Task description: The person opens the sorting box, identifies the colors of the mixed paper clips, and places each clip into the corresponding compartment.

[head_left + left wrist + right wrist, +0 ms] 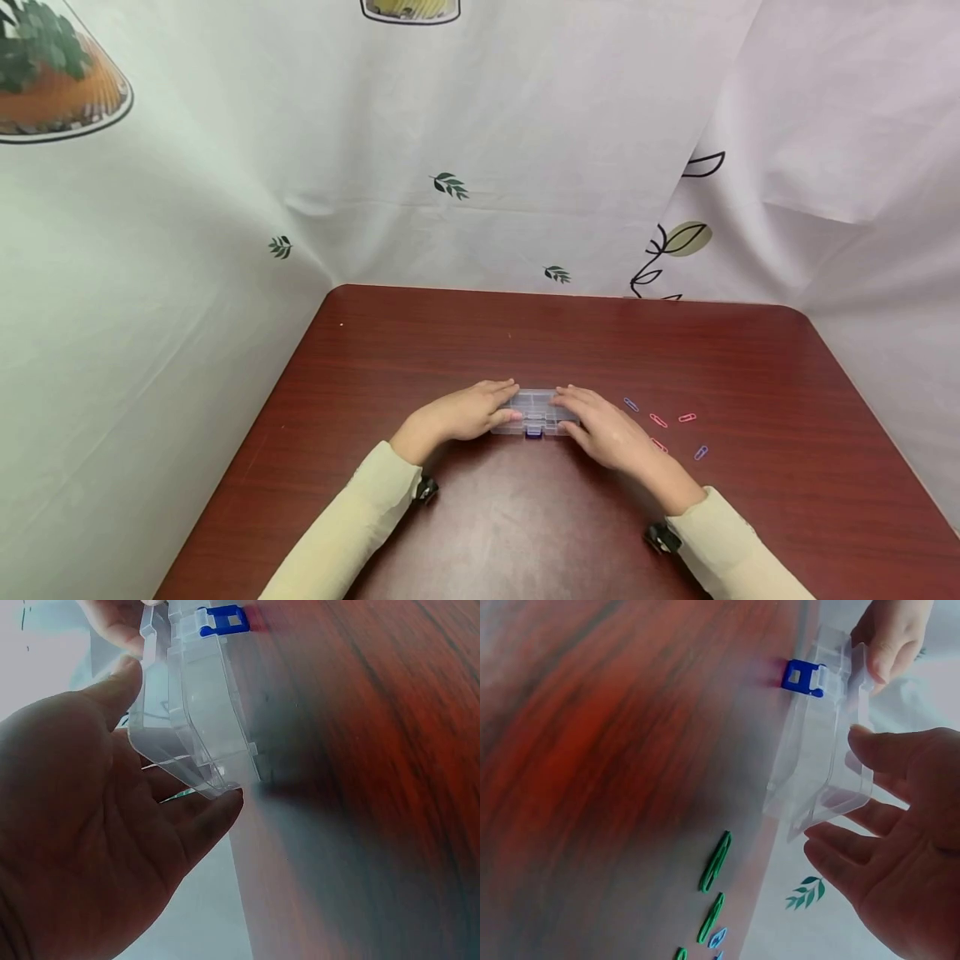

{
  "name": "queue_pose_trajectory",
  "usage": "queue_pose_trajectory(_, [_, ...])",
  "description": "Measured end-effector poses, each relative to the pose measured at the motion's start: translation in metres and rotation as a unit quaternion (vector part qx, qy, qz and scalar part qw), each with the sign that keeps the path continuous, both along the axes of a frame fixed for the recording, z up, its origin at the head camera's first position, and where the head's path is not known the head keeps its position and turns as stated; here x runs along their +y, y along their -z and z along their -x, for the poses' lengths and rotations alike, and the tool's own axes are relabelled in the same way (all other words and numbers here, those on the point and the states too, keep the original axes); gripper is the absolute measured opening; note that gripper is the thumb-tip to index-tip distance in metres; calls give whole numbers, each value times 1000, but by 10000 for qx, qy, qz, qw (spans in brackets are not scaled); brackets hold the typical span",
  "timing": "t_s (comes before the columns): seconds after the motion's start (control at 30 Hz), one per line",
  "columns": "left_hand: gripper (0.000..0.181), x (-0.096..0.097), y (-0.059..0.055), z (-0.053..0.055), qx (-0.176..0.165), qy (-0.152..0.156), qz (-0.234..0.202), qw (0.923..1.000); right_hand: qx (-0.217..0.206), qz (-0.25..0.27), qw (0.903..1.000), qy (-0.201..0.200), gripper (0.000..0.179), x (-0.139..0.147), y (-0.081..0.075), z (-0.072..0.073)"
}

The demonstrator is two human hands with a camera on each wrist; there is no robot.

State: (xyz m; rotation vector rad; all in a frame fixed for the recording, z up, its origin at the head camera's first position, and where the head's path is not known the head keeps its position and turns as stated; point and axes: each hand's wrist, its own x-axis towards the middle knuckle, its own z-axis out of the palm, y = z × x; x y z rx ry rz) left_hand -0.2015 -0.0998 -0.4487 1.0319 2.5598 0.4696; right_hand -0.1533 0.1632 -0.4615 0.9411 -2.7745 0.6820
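Observation:
A clear plastic compartment box [536, 403] with a blue latch [533, 433] on its front lies on the table, between both hands. My left hand [471, 410] holds its left end, thumb at the front edge of the lid and fingers around the far corner. On the opposite end, my right hand [609, 427] holds the box, thumb [877, 746] against the lid edge and fingers behind the end wall. Both wrist views show the box from its front side. Whether the lid is fully down I cannot tell.
Several paper clips [658, 420], pink and blue in the head view, lie right of the box, close to my right hand; some look green [717, 862] in the right wrist view. The dark red wooden table [420, 342] meets a patterned white cloth [510, 125] behind.

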Motion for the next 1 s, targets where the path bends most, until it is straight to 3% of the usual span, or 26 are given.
queue_pose_trajectory(0.4, [58, 0, 2, 6, -145, -250, -336, 9990, -298, 426, 9983, 244, 29, 3, -1, 9])
queue_pose_trajectory(0.77, [45, -1, 3, 14, 456, -618, -994, 9921, -735, 980, 9898, 733, 23, 0, -4, 22])
queue_pose_trajectory(1.0, [36, -1, 2, 16, 763, -612, -1226, 9876, -850, 1139, 9862, 845, 20, -1, -5, 28])
